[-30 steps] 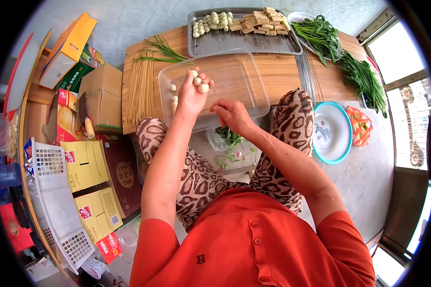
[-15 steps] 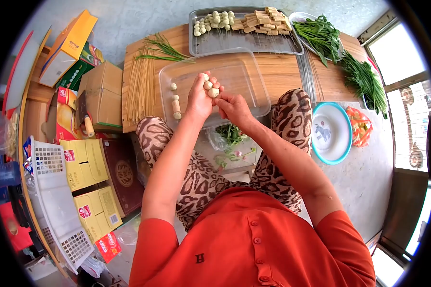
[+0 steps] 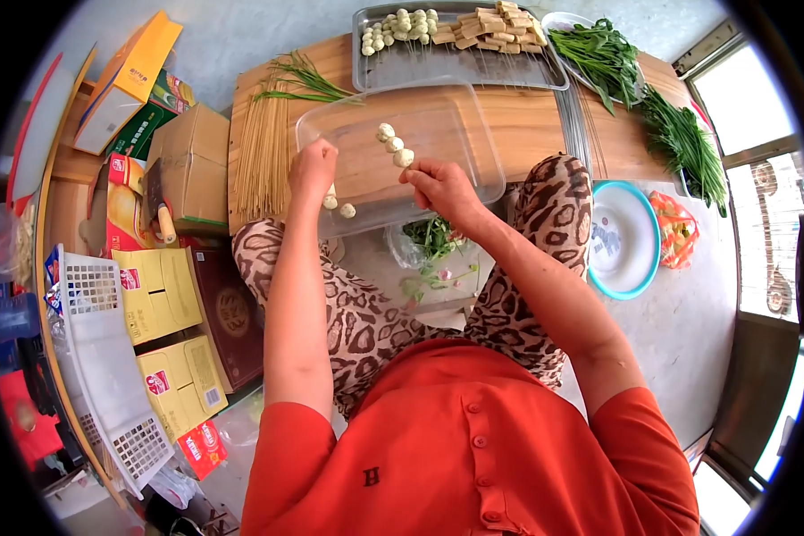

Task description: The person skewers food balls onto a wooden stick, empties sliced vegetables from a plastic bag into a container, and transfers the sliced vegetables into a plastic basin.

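My right hand (image 3: pixel 442 189) pinches a thin skewer threaded with three pale, green-flecked balls (image 3: pixel 396 145), held tilted over a clear plastic tub (image 3: pixel 460 116). The skewer's lower end is hidden in my fingers. At the tub's left side, my left hand (image 3: pixel 314 170) is closed; what lies in its fingers is hidden. Just below and right of that hand, a loose pale ball (image 3: pixel 347 211) and another small pale piece (image 3: pixel 330 198) lie in the tub, the second partly covered. Left of the tub lies a bundle of thin wooden skewers (image 3: pixel 261 152).
A metal tray (image 3: pixel 473 82) across the table's far side carries pale balls (image 3: pixel 402 27) and stacked tan rolls (image 3: pixel 491 29). Leafy greens (image 3: pixel 598 62), chives (image 3: pixel 683 147) and metal skewers (image 3: pixel 573 129) lie to the right. A blue-rimmed basin (image 3: pixel 656 241) stands right; cardboard boxes (image 3: pixel 192 165) stand left.
My hands have moved apart. The left went from the skewered balls leftward and down to the loose pieces in the tub and closed; the right still holds the skewer, now tilted in the open.
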A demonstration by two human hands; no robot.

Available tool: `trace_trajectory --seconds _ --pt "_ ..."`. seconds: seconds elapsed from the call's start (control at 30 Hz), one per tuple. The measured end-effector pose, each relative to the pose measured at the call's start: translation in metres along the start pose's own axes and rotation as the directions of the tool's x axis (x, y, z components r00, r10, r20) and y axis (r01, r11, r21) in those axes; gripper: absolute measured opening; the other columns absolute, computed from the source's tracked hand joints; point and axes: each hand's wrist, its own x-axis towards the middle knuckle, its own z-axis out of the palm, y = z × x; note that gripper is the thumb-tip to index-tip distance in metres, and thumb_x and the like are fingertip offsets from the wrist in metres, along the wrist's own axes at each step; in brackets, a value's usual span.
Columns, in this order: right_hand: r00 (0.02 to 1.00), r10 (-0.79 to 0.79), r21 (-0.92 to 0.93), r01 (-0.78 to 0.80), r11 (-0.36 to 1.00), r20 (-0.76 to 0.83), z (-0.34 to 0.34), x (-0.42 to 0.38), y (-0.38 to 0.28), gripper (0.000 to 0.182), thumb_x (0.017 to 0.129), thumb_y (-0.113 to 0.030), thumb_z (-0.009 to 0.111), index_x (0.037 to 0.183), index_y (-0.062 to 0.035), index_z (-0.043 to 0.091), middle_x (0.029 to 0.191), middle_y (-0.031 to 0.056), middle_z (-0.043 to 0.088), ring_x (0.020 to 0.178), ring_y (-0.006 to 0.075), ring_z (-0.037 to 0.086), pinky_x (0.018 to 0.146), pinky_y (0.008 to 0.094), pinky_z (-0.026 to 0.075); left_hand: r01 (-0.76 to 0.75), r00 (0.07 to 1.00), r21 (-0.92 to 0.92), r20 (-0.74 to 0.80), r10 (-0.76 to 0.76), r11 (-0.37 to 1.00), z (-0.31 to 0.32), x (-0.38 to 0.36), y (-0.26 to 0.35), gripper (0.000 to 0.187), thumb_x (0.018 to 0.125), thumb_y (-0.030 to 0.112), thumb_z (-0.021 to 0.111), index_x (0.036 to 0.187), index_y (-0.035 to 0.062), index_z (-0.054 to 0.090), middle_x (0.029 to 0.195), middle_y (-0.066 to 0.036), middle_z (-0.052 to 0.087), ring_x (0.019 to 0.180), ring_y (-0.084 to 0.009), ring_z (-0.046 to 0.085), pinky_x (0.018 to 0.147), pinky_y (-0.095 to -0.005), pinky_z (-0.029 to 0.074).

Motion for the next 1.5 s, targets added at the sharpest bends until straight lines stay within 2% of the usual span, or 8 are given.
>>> trace_trajectory --seconds 0.07,0.43,0.53,0.57,0.6,0.63,0.7,1.5 --pt "1.0 -0.007 0.006 0.007 1.0 -0.015 -0.003 -0.002 0.0 0.02 0.085 -0.019 0.053 0.087 -0.0026 0.065 0.052 0.0027 0.053 0.048 0.0083 0.046 0.046 0.0258 0.037 0.038 0.965 0.432 0.218 -0.145 0.901 -0.005 -0.015 0.005 0.031 0.08 0.031 0.061 0.09 0.0016 0.065 0.1 -0.014 0.064 0.087 -0.0315 0.063 0.076 -0.0402 0.049" --pt "0.999 -0.034 -0.041 0.035 0.999 0.023 -0.005 -0.007 -0.001 0.018 0.09 -0.015 0.051 0.089 -0.0007 0.062 0.053 -0.002 0.047 0.047 0.0046 0.039 0.043 0.0219 0.031 -0.27 0.897 0.608 0.441 -0.035 0.746 0.028 -0.043 -0.004 0.029 0.074 0.024 0.07 0.094 0.0034 0.064 0.094 -0.015 0.065 0.092 -0.0285 0.062 0.078 -0.0368 0.049" --pt "0.999 -0.048 -0.05 0.048 0.998 0.002 -0.006 -0.008 0.002 0.02 0.085 -0.018 0.053 0.084 -0.0018 0.065 0.05 0.0024 0.052 0.046 0.0083 0.047 0.046 0.0265 0.038 -0.139 0.954 0.187 0.288 0.082 0.972 0.03 -0.025 -0.002 0.03 0.077 0.021 0.068 0.097 0.0007 0.059 0.092 -0.014 0.065 0.086 -0.0263 0.063 0.075 -0.0347 0.05" --pt "0.999 -0.049 -0.052 0.049 0.997 0.0 -0.006 -0.009 0.001 0.02 0.085 -0.018 0.053 0.084 -0.0018 0.065 0.05 0.0024 0.052 0.046 0.0083 0.047 0.046 0.0265 0.038 0.051 0.961 -0.318 0.275 0.041 0.947 0.028 -0.02 0.002 0.027 0.08 0.019 0.066 0.097 0.0012 0.056 0.091 -0.013 0.064 0.084 -0.0248 0.063 0.074 -0.0339 0.051" --pt "0.998 -0.054 -0.047 0.055 0.997 0.023 -0.006 -0.011 -0.001 0.021 0.085 -0.018 0.053 0.084 -0.0013 0.065 0.05 0.0022 0.052 0.046 0.0083 0.047 0.046 0.0264 0.038 0.22 0.958 -0.733 0.286 -0.003 0.644 0.025 -0.016 0.005 0.023 0.083 0.018 0.063 0.097 0.0018 0.054 0.091 -0.013 0.063 0.081 -0.0234 0.063 0.073 -0.0332 0.051" --pt "0.997 -0.058 -0.043 0.06 0.997 0.047 -0.006 -0.013 -0.003 0.022 0.086 -0.019 0.053 0.084 -0.0008 0.065 0.049 0.002 0.051 0.046 0.0083 0.046 0.046 0.0264 0.037 0.22 0.959 -0.735 0.285 -0.003 0.642 0.021 -0.013 0.006 0.023 0.083 0.018 0.063 0.097 0.0018 0.054 0.091 -0.013 0.063 0.081 -0.0234 0.063 0.073 -0.0332 0.051" --pt "0.995 -0.062 -0.057 0.067 0.996 0.084 -0.005 -0.016 -0.008 0.022 0.089 -0.019 0.051 0.087 -0.0004 0.063 0.05 -0.0004 0.048 0.046 0.0062 0.043 0.044 0.0241 0.034 0.315 0.949 -0.932 0.312 -0.047 0.178 0.013 -0.007 0.004 0.015 0.089 0.014 0.055 0.102 0.0071 0.052 0.096 -0.012 0.06 0.085 -0.0227 0.06 0.077 -0.0342 0.051" --pt "0.987 -0.019 -0.044 0.027 0.999 0.163 0.003 -0.029 -0.018 0.022 0.09 -0.019 0.049 0.088 -0.0002 0.062 0.05 0.0 0.047 0.044 0.007 0.045 0.044 0.0248 0.037 0.281 0.928 -0.935 0.322 -0.188 -0.214 0.02 0.005 0.016 0.022 0.089 0.02 0.057 0.098 -0.0006 0.054 0.095 -0.012 0.06 0.093 -0.0238 0.06 0.084 -0.0351 0.051"
